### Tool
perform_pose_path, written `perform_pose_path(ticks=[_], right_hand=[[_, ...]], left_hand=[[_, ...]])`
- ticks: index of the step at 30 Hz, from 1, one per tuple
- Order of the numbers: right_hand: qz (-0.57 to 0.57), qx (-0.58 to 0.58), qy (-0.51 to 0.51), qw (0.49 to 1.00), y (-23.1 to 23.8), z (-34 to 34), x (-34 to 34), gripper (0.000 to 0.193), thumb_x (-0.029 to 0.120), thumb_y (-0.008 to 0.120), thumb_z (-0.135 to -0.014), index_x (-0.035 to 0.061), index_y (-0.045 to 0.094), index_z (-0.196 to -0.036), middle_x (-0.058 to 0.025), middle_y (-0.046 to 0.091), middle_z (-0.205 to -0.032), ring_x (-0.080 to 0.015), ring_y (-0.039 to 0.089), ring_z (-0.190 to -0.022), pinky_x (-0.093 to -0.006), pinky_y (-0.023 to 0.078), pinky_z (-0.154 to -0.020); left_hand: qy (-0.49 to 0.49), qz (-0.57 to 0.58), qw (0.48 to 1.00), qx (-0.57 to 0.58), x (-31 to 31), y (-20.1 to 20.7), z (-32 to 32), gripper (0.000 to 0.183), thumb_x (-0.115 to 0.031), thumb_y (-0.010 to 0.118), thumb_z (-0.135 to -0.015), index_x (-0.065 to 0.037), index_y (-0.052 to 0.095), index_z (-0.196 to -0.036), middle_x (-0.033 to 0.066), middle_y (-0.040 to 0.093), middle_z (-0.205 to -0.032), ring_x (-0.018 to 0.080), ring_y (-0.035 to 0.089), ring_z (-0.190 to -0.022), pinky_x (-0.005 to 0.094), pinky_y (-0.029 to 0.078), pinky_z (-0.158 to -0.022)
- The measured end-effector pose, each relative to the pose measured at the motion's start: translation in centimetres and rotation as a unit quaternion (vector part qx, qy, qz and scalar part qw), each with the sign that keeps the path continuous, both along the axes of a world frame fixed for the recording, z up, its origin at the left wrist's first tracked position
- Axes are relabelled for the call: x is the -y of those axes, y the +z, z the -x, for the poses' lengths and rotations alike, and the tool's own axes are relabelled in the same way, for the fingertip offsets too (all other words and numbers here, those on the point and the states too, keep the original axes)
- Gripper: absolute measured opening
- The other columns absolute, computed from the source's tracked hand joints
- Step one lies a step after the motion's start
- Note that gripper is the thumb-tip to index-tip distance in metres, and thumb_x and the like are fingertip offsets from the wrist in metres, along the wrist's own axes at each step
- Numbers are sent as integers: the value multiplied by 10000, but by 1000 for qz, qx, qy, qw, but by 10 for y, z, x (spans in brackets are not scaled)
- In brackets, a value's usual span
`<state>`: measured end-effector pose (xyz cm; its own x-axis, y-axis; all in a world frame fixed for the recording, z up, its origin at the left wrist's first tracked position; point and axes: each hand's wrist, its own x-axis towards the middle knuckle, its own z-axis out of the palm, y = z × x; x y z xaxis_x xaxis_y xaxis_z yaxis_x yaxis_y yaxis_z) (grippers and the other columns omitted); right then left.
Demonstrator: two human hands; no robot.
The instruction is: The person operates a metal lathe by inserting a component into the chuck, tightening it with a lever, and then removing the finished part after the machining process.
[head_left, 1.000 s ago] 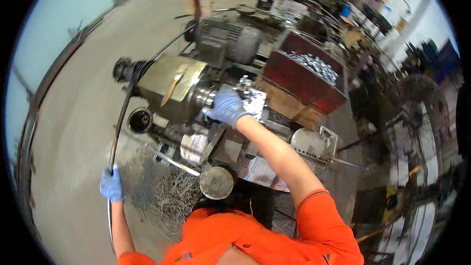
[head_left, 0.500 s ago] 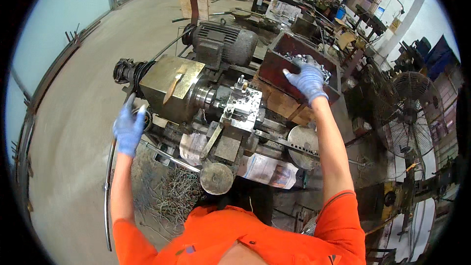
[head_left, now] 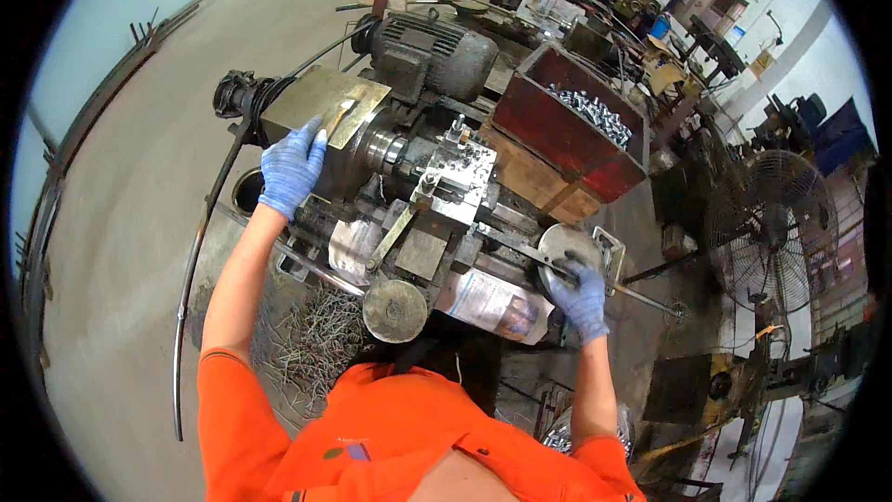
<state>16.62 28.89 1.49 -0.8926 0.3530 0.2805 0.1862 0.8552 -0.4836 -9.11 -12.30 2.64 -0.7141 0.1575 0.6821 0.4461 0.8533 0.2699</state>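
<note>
My left hand (head_left: 292, 170), in a blue knit glove, is at the front of the lathe's box-shaped headstock (head_left: 307, 98). Its fingers are stretched out beside a small brush (head_left: 343, 113) lying on top, and they hide the handle's lower end. On the right, my gloved right hand (head_left: 580, 299) has its fingers curved over the outer end of a flat metal bar with holes (head_left: 516, 246), partly above a round disc (head_left: 569, 240). Between my hands stand the chuck (head_left: 385, 147) and a bright tool block (head_left: 462, 181) strewn with dark chips.
A red-brown metal box (head_left: 557, 144) of small shiny metal parts (head_left: 593, 113) stands behind on the right. Farther back is a motor (head_left: 432, 60). Wire-like swarf (head_left: 321, 339) is heaped on the floor below. A long rod (head_left: 190, 288) slopes down left; a fan (head_left: 771, 214) stands right.
My right hand has left the box of metal parts and come down to the bar with holes. My left hand has moved right and up toward the brush. The view has shifted slightly.
</note>
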Motion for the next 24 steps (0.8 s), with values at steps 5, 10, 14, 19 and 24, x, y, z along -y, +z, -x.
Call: perform_pose_path(ticks=[5,10,14,19,24], right_hand=[[28,-4,-42,999,-21,-39,-10,269,194,780,-681,24,704,-875,-172,672,-957,-296,656,-853,-350,514,-789],[99,-8,-27,995,-29,-54,-4,289,195,778,-703,-18,688,-876,-138,675,-842,-188,641,-744,-301,509,-698],[94,12,-21,995,-32,-50,6,324,267,768,-713,-1,696,-882,-143,670,-763,-218,635,-706,-303,503,-695],[91,40,1,995,-35,-48,28,326,294,754,-697,44,715,-902,-174,682,-895,-306,657,-872,-355,498,-798],[83,23,54,995,-39,-51,42,304,261,752,-680,54,715,-900,-159,677,-976,-319,634,-935,-378,484,-851]], left_hand=[[-6,29,999,17,8,11,-17,259,-306,551,-886,-106,664,-1007,120,662,-879,295,647,-733,404,508,-659],[7,18,999,35,4,21,-24,293,-325,564,-882,-113,643,-1068,121,663,-905,297,648,-745,406,502,-652],[-4,112,993,19,-7,20,-18,324,-332,537,-883,-124,612,-1120,121,653,-860,309,635,-686,426,489,-611],[-19,90,996,11,-4,10,-22,360,-345,518,-888,-130,580,-1170,121,651,-871,319,630,-684,429,487,-617],[-18,91,995,19,-3,5,-18,333,-293,536,-890,-114,587,-1166,131,650,-877,310,632,-707,414,492,-637]])
